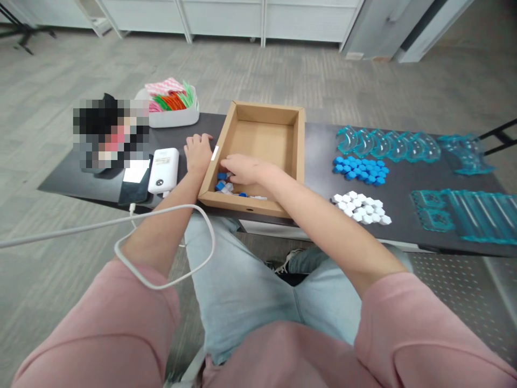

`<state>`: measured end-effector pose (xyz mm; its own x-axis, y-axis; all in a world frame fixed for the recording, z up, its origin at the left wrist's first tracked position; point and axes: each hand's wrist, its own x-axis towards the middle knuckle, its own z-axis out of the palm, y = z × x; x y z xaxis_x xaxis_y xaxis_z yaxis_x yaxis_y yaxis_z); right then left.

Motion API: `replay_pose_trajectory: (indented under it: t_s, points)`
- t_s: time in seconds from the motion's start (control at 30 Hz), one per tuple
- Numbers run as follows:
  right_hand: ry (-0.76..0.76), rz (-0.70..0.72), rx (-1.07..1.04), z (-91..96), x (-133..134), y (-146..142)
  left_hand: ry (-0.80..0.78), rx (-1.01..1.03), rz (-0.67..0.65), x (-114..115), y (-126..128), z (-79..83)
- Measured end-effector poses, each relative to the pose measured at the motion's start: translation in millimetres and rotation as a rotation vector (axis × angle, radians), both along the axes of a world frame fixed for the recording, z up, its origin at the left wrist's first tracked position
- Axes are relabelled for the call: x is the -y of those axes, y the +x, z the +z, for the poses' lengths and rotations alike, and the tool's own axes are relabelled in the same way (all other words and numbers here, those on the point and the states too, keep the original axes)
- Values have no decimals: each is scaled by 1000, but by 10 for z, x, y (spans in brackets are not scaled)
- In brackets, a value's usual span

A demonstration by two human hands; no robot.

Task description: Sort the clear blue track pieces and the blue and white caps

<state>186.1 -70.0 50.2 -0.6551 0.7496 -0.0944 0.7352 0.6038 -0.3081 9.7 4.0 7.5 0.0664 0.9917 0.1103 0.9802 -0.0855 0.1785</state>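
Observation:
My left hand (197,153) rests on the dark table beside the left wall of a shallow cardboard box (300,145). Its fingers lie stretched out, with nothing in them. Inside that box, at the near left corner, my right hand (244,170) reaches down with curled fingers. Small blue blocks (222,176) and white blocks (227,188) lie loose under and around its fingertips. What the fingers close on, if anything, is hidden. More blocks lie along the box's near wall, partly covered by my right wrist.
Right of the box are a group of blue hexagonal blocks (359,170), a group of white ones (361,208) and clear teal plastic parts (388,144). To the left stand a white power bank (163,171), a phone (135,180), a looping white cable (212,237) and a white basket (173,117).

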Motion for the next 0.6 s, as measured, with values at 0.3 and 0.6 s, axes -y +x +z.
replay_pose_trajectory:
  t_s: [0.3,0.6]
  points:
    - [-233,-160,-664,99,159,866,-30,33,11,151,72,170]
    - [-79,-756,-1071,90,1850,2668,-54,35,67,52,48,143]
